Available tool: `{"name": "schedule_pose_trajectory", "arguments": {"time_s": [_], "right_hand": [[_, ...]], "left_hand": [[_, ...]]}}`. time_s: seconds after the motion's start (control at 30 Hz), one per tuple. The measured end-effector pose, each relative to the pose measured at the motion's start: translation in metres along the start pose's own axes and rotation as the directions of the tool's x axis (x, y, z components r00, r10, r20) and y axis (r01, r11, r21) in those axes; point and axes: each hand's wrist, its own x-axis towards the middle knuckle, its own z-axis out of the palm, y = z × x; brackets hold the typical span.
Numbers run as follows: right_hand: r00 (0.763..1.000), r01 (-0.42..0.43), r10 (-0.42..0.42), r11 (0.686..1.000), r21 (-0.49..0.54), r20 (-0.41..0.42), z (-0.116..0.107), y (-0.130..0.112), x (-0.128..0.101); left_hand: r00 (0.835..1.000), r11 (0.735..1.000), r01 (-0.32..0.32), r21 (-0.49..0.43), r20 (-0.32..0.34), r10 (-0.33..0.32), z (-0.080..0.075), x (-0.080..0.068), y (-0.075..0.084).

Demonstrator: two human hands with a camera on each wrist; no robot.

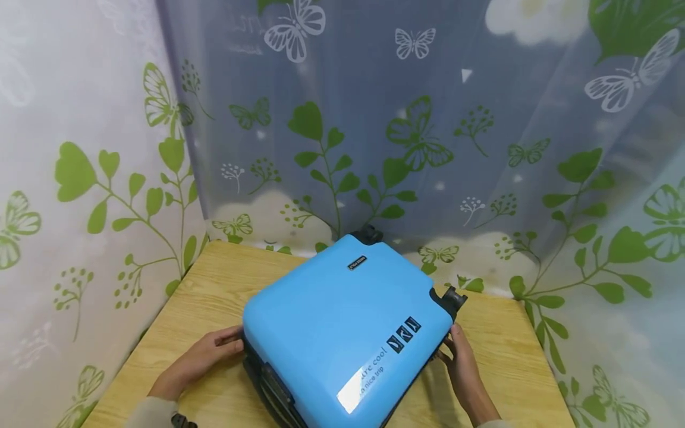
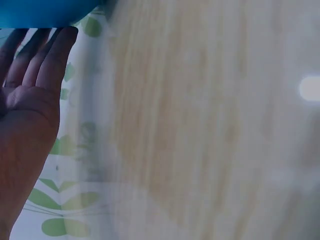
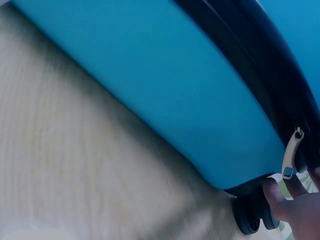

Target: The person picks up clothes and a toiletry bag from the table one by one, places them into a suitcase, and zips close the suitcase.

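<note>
A sky-blue hard-shell suitcase (image 1: 342, 315) lies flat on a wooden table (image 1: 209, 285), with black wheels (image 1: 452, 297) at its far and right corners and a black handle (image 1: 270, 380) on its near-left side. My left hand (image 1: 230, 342) rests against the case's left side. In the left wrist view its fingers (image 2: 50, 55) are straight and touch the blue shell (image 2: 45, 12). My right hand (image 1: 449, 345) lies against the right side, near a wheel. In the right wrist view its fingertips (image 3: 272, 192) sit just under the dangling zipper pull (image 3: 291, 157), beside a wheel (image 3: 250, 217).
A sheer curtain (image 1: 374, 119) printed with green leaves and butterflies hangs close behind and to both sides of the table. Bare tabletop (image 1: 503, 333) shows to the left and right of the case. The table's back edge meets the curtain.
</note>
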Motion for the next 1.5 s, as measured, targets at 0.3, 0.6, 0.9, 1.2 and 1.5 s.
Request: {"name": "schedule_pose_trajectory", "arguments": {"time_s": [0.3,0.6,0.9,1.2,1.5], "right_hand": [[0.999,0.008,-0.013,0.992,-0.124,-0.045,-0.016,0.010,-0.022],[0.998,0.025,-0.037,0.981,-0.194,-0.058,-0.018,0.020,-0.040],[0.958,0.150,-0.220,0.930,-0.334,-0.183,-0.003,0.039,-0.059],[0.864,0.236,-0.343,0.923,-0.305,-0.370,0.005,0.045,-0.064],[0.848,0.320,-0.297,0.947,-0.024,-0.439,-0.020,0.027,-0.051]], "left_hand": [[0.998,0.993,0.030,-0.114,-0.042,-0.035,0.004,0.019,0.005],[0.979,0.988,0.065,-0.140,-0.185,-0.091,0.013,0.043,0.022],[0.957,0.981,0.092,-0.172,-0.256,-0.135,0.020,0.064,0.034],[0.955,0.981,0.074,-0.180,-0.271,-0.122,0.028,0.069,0.043],[0.961,0.985,0.055,-0.164,-0.258,-0.096,0.034,0.066,0.052]]}}
